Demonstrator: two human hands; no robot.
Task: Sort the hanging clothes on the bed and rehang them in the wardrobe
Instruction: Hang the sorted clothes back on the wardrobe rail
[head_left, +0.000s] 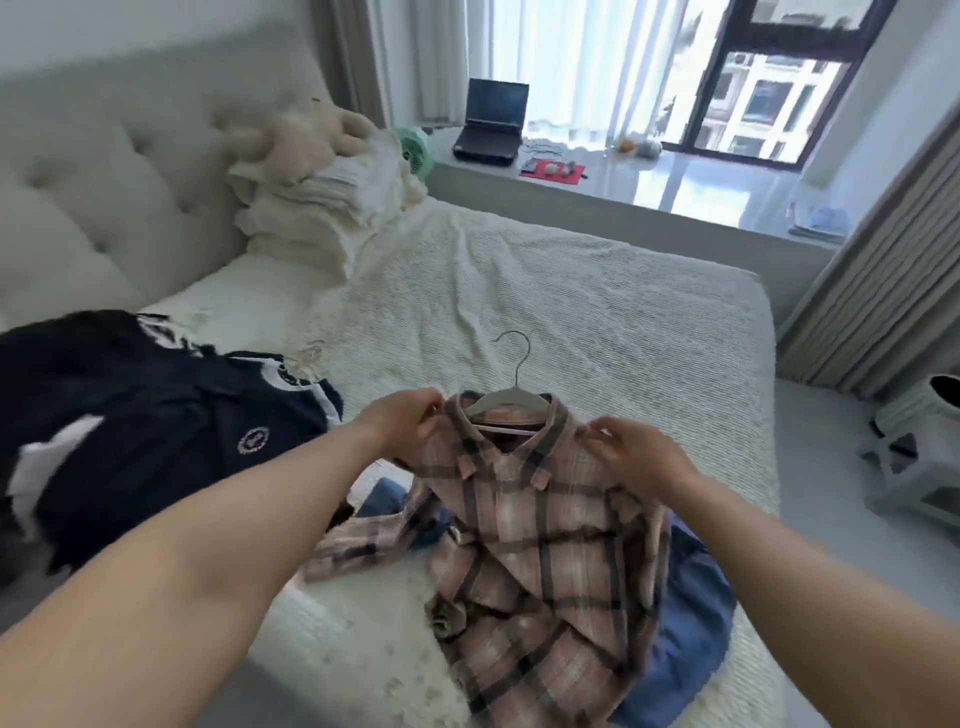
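At frame centre, the left hand (410, 418) and right hand (631, 449), arms outstretched, each pinch a shoulder of the plaid shirt (524, 519) on its hanger (506, 397).

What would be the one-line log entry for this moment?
left hand: pinches plaid shirt shoulder | right hand: pinches other shoulder | hanger: inside collar | bed: shirt lying on it

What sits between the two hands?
In the head view, the plaid shirt's collar on a hanger spans from left hand to right hand.
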